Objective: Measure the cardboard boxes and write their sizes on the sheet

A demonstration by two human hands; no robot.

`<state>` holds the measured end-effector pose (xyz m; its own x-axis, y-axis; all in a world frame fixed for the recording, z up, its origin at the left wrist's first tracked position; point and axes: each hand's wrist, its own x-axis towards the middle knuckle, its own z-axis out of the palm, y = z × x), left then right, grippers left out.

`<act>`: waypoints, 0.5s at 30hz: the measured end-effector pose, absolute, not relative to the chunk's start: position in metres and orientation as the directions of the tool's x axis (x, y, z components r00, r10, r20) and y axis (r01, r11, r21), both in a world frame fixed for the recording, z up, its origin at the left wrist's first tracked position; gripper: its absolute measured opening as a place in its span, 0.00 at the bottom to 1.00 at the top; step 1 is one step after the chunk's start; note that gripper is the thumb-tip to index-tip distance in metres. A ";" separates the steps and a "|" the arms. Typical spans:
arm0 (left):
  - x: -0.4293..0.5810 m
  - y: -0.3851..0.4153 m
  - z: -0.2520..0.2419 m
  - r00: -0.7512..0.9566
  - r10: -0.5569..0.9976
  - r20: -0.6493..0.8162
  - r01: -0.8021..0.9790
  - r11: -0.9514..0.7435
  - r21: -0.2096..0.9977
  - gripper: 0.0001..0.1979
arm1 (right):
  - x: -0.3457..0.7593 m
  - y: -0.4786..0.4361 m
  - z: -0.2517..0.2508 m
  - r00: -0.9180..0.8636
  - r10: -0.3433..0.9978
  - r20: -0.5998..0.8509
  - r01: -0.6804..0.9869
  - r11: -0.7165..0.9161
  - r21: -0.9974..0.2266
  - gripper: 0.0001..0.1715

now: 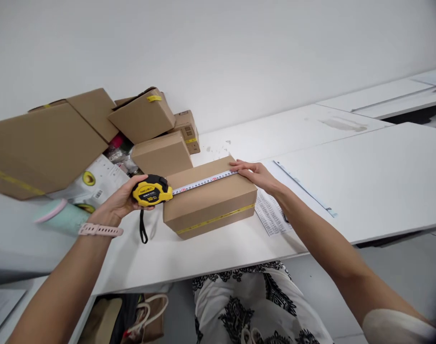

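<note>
My left hand (122,199) is wrapped round the yellow and black case of a tape measure (152,192), just beyond the left end of a cardboard box (203,205). Its white blade (203,182) is drawn out across the top of the box. At the right end, the fingers of my right hand (256,175) hold the tip of the blade at the box edge; the thumb side is partly hidden. Yellow tape runs along the front of the closed box. A black wrist strap (143,228) dangles from the tape measure.
Several cardboard boxes (142,117) are piled at the back left, by an avocado-print bag (99,179) and a mint tumbler (62,216). A printed sheet (271,212) lies right of the box, with a thin blue-edged strip (306,188) beyond. A paper bag (155,317) stands below.
</note>
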<state>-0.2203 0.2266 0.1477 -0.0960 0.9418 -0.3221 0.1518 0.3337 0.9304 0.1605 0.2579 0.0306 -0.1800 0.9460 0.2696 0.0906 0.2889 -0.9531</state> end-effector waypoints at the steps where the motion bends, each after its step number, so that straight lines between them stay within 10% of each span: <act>1: -0.222 0.228 0.147 -0.100 0.940 -0.325 0.146 0.337 0.930 0.16 | 0.160 0.257 0.030 -0.174 0.948 0.267 0.090 0.285 -0.954 0.11; 15: -0.295 0.213 0.132 -0.254 0.924 -0.286 0.137 0.327 0.935 0.20 | 0.143 0.251 0.027 -0.032 0.984 0.176 -0.035 0.174 -0.984 0.11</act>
<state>-0.2950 0.2125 0.1325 -0.2540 0.9238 -0.2864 0.1365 0.3274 0.9350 0.1430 0.2514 0.0272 -0.0316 0.9840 0.1756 -0.0352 0.1744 -0.9840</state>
